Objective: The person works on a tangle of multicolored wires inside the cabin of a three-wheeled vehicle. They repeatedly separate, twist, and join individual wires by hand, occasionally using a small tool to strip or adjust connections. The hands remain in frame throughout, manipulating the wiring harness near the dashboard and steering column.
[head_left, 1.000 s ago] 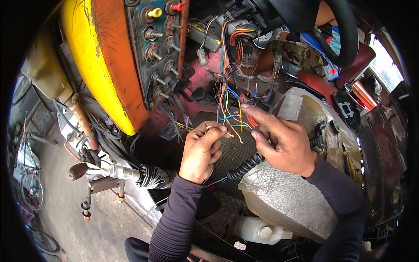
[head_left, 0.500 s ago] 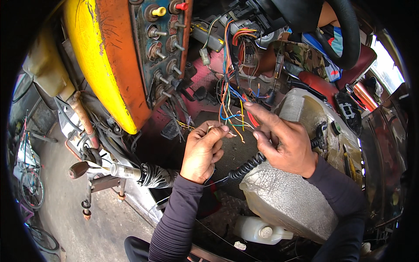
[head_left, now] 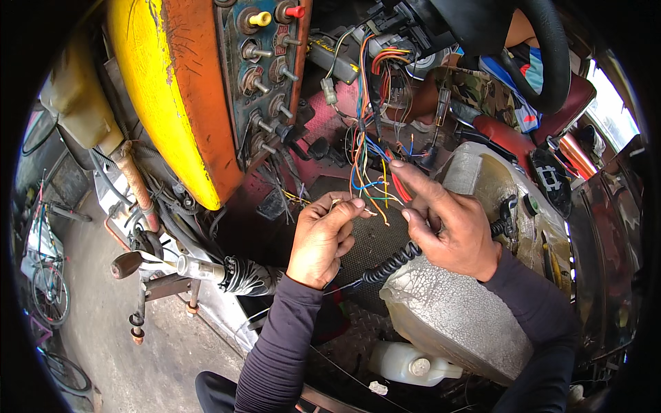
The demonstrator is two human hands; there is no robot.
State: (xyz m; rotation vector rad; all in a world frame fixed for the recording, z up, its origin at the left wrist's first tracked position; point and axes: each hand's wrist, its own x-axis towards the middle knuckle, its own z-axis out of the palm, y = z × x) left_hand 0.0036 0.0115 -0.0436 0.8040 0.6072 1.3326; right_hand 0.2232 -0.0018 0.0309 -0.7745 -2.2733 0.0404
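A bundle of coloured wires (head_left: 368, 148) hangs down from under the dashboard of an old vehicle. My left hand (head_left: 322, 237) pinches the stripped end of a thin wire (head_left: 337, 202) between thumb and forefinger. My right hand (head_left: 447, 224) is just to its right, forefinger stretched up among the hanging wires, with a red wire (head_left: 401, 187) running between its fingers. A black coiled cable (head_left: 389, 261) passes under both hands.
An orange and yellow panel (head_left: 186, 103) with a blue switch plate of knobs (head_left: 265, 62) stands at upper left. A steering wheel (head_left: 554, 62) is at upper right, a cracked grey seat cover (head_left: 454, 316) below, a white plastic bottle (head_left: 406, 363) on the floor. Bicycles (head_left: 48, 275) stand far left.
Both hands stay among the wires. My right forefinger has lifted slightly higher into the bundle, and the view has shifted a little.
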